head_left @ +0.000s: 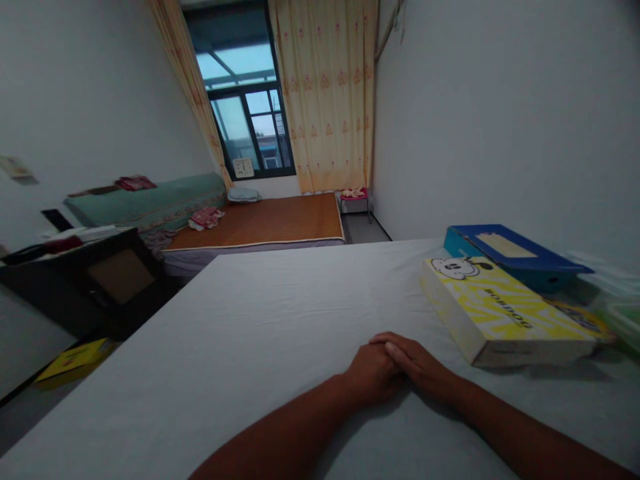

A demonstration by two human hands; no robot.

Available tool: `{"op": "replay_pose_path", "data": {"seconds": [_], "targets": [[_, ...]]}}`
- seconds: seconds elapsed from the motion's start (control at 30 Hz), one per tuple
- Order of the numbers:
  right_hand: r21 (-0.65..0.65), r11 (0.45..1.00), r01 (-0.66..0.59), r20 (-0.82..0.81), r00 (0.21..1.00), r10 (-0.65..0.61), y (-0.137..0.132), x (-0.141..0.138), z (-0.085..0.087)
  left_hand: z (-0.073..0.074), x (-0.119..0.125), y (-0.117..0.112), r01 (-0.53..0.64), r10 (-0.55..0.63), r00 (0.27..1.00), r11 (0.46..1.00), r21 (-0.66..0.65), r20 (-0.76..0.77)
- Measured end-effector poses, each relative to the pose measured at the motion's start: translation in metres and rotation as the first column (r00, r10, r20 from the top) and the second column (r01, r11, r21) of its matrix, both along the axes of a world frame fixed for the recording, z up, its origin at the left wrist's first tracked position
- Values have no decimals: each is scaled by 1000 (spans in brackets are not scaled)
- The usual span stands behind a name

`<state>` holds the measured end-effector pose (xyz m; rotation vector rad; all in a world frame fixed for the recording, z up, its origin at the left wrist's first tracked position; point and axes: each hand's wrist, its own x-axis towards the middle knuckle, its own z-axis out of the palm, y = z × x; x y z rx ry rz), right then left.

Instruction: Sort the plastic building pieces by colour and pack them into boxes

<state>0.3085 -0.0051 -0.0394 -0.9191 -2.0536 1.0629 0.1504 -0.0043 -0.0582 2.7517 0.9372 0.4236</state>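
My left hand (373,377) rests on the white-covered table (280,333), its fingers curled in and mostly hidden. Over it lies my right hand (417,360), with its fingers wrapped round the left one. The two hands are clasped together, and no object shows between them. To the right of my hands, and apart from them, a yellow and white box (510,303) with a cartoon dog's head and the word BOBDOG lies flat.
Behind the yellow box sits a blue box (500,243). A greenish clear container (625,317) is at the right edge. Left of the table stand a dark cabinet (80,267) and, on the floor, another yellow box (75,360). A bed (270,217) lies beyond, under the window.
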Motion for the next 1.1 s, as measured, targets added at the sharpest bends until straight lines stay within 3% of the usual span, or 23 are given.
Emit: {"op": "replay_pose_path", "data": {"seconds": [0.3, 0.6, 0.8, 1.1], "targets": [[23, 999, -28, -25, 999, 28, 0, 1, -2, 2, 0, -2, -20, 21, 998, 1000, -13, 59], [89, 996, -21, -27, 999, 24, 1, 1, 1, -5, 0, 2, -24, 27, 988, 999, -27, 149], [167, 985, -39, 21, 999, 36, 6, 5, 3, -3, -1, 6, 33, -31, 979, 999, -9, 201], [219, 975, -46, 114, 993, 21, 13, 6, -1, -3, -2, 10, 24, -36, 983, 997, 73, 180]]}}
